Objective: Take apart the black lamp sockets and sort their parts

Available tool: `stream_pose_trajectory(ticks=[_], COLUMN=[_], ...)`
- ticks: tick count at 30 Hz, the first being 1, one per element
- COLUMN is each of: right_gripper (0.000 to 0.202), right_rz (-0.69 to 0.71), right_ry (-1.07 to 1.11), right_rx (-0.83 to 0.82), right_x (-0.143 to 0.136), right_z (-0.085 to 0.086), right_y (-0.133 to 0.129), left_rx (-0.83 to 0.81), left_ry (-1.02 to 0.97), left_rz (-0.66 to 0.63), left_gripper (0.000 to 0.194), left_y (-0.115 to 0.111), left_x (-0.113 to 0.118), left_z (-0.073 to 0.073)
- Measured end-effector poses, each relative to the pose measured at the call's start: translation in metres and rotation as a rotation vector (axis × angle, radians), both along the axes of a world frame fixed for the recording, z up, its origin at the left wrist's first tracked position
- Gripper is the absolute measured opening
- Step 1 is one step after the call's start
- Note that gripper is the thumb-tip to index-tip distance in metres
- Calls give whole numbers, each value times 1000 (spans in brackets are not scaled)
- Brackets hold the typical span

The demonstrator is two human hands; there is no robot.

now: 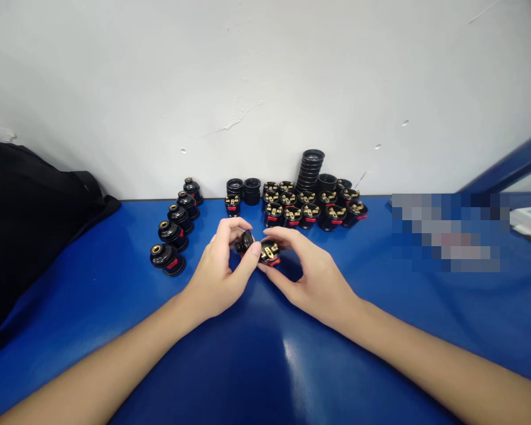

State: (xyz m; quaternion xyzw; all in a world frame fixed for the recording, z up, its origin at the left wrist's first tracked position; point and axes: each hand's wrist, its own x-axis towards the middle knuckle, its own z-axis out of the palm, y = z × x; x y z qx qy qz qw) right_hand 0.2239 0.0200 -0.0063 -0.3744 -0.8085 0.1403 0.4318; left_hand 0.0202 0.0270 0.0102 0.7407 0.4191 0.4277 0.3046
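Between thumb and fingers, my left hand [223,268] grips a glossy black domed cap [246,241], tilted on its side. My right hand [312,268] is closed round a black lamp socket body [271,252] with brass contacts facing up and a red part on its side. Cap and body are side by side at the middle of the blue table [256,360]; the fingers partly hide both. To the left, a slanting row of several capped lamp sockets [163,256] stands upright, each with a brass-ringed hole on top.
Behind my hands stand several uncapped socket bodies [292,216] with brass contacts. A stack of black threaded rings [310,171] rises by the white wall [265,88]. Black cloth [35,224] lies at the left. A pixelated patch covers something at the right, beside a blue frame [508,156].
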Motion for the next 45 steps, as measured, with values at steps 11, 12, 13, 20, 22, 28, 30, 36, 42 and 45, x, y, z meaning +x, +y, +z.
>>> stream_pose_trajectory(ticks=[11, 12, 13, 20, 22, 28, 30, 36, 42, 45], right_gripper=[43, 44, 44, 25, 21, 30, 28, 30, 41, 43], right_rz=[-5, -19, -31, -39, -36, -33, -37, -39, -27, -27], right_ry=[-98, -113, -128, -272, -316, -385, -376, -375, -396, -421], right_rx=[38, 67, 101, 328, 352, 387, 405, 422, 399, 413], right_x=[2, 2, 3, 2, 2, 2, 2, 2, 3, 3], right_z=[3, 4, 5, 18, 20, 18, 17, 15, 12, 11], right_y=[1, 0, -1, -11, -12, -12, -11, -11, -11, -11], left_rx=[94, 97, 99, 111, 132, 185, 199, 203, 281, 325], left_ry=[-97, -96, -94, -28, 12, 92, 112, 211, 360, 474], left_rz=[117, 138, 159, 262, 285, 325, 329, 312, 284, 252], left_gripper=[24, 24, 24, 22, 22, 22, 21, 19, 18, 16], left_y=[4, 5, 5, 6, 6, 9, 9, 8, 14, 19], left_x=[0, -1, -1, -1, -2, -5, -6, -12, -24, -33], left_z=[-3, -3, -3, 1, 3, 10, 13, 22, 29, 30])
